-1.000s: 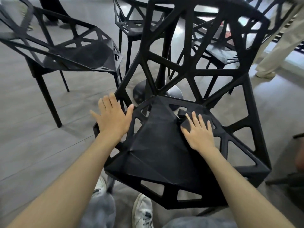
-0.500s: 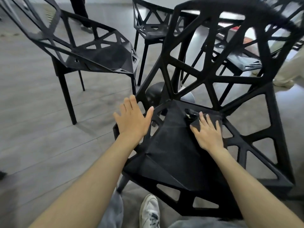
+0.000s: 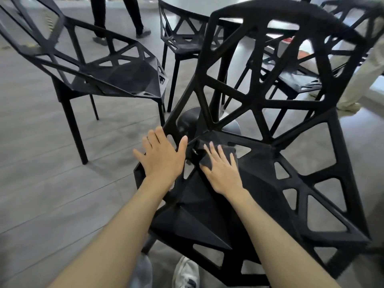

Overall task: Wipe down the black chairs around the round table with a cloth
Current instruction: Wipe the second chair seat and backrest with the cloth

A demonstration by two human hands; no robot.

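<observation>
Both hands flat on the near black chair (image 3: pixel 259 183), the right one pressing a dark cloth (image 3: pixel 226 151) onto its seat.

The chair's left rim lies under the left hand (image 3: pixel 162 159), with open grey floor (image 3: pixel 62 194) beyond it; a second black chair (image 3: pixel 108 75) stands well apart across that floor. The latticed backrest rises just beyond the fingers, and the round table (image 3: pixel 207 9) and its base sit behind it. The left hand lies palm down, fingers straight and spread, thumb angled toward the seat, gripping nothing. The right hand (image 3: pixel 223 171) lies palm down at the seat's far left corner, fingers straight and splayed over the cloth, pressing rather than clutching it. Both forearms reach forward over a white shoe (image 3: pixel 186 271).
</observation>
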